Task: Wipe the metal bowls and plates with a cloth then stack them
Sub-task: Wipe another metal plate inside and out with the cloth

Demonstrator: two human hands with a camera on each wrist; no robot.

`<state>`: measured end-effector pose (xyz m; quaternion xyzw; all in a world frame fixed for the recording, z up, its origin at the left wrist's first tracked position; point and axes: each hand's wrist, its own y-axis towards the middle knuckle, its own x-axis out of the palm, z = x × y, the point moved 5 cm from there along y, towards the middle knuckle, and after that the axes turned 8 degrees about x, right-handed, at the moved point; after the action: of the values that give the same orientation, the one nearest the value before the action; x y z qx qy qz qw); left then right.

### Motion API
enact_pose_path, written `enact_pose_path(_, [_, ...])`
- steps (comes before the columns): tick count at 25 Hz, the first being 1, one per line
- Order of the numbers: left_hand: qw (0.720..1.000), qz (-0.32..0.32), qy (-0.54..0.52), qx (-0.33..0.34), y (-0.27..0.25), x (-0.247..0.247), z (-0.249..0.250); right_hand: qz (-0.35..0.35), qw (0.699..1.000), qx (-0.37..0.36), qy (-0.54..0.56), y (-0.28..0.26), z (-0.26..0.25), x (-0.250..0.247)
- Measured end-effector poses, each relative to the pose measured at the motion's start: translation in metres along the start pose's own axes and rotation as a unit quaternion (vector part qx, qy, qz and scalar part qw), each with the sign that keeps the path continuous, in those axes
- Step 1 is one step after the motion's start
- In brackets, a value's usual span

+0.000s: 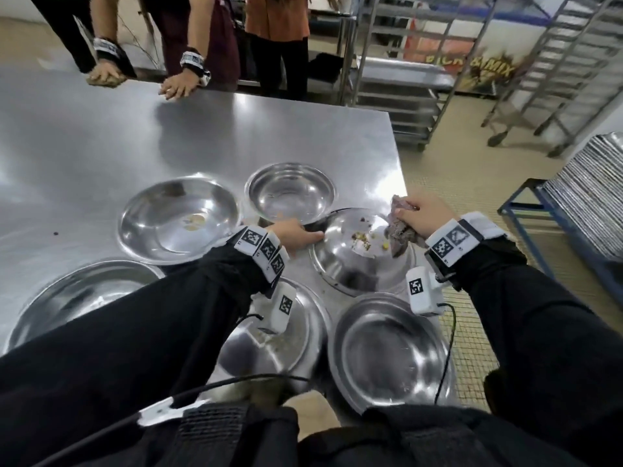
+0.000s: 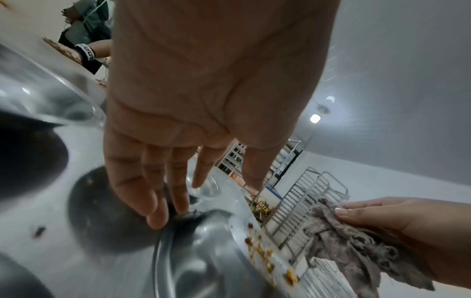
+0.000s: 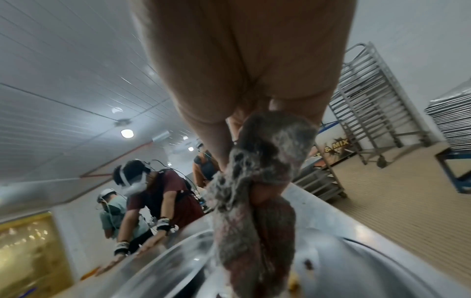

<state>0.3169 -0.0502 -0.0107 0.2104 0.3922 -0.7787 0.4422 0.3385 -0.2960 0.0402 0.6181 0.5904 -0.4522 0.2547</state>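
We count six round metal dishes on the steel bench point(image 1: 101, 136). One tilted metal plate point(image 1: 354, 261) carrying food crumbs sits at the bench's right edge. Our left hand point(image 1: 296, 235) lies on its left rim, fingers point(image 2: 158, 211) straight and slightly spread. Our right hand point(image 1: 418, 217) has its fingers clamped round one grey-brown frayed cloth point(image 1: 401, 230), held over the plate's right side. Five dishes lie flat around it.

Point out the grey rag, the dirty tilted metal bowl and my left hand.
grey rag point(image 2: 356, 242): left wrist view, bunched middle.
dirty tilted metal bowl point(image 1: 357, 261): head view, inner wall.
left hand point(image 1: 296, 235): head view, back of hand.
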Motion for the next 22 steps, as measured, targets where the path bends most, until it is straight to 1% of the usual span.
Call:
enact_pose_path(3, [0.999,-0.001,-0.018,-0.034,0.022,0.025,0.016,-0.015,0.999,0.040,-0.011,0.019,0.047,0.002])
enact_pose_path(6, [0.997,-0.010,-0.036,-0.068,0.037,0.041,0.017,-0.063,0.996,0.064,-0.019,0.034,0.071,0.015])
enact_pose_path(8, [0.994,0.011,-0.052,-0.097,0.045,0.049,0.015,-0.105,0.992,0.059,-0.040,0.046,0.079,0.025])
enact_pose_path(11, [0.989,0.062,-0.063,-0.122,0.057,0.055,0.013,-0.139,0.987,0.041,-0.065,0.056,0.083,0.043])
enact_pose_path(13, [0.983,0.083,-0.094,-0.137,0.066,0.056,0.010,-0.140,0.987,0.029,-0.069,0.060,0.083,0.051])
enact_pose_path(16, [0.966,0.076,-0.172,-0.176,0.076,0.063,0.005,-0.125,0.990,0.031,-0.063,0.066,0.087,0.052])
enact_pose_path(18, [0.952,0.085,-0.229,-0.183,0.084,0.070,0.002,-0.120,0.991,0.037,-0.047,0.074,0.095,0.052])
enact_pose_path(20, [0.946,0.101,-0.247,-0.183,0.090,0.075,0.000,-0.118,0.992,0.043,-0.015,0.080,0.105,0.052])
enact_pose_path(22, [0.939,0.092,-0.272,-0.188,0.092,0.080,0.002,-0.112,0.992,0.051,0.037,0.081,0.116,0.049])
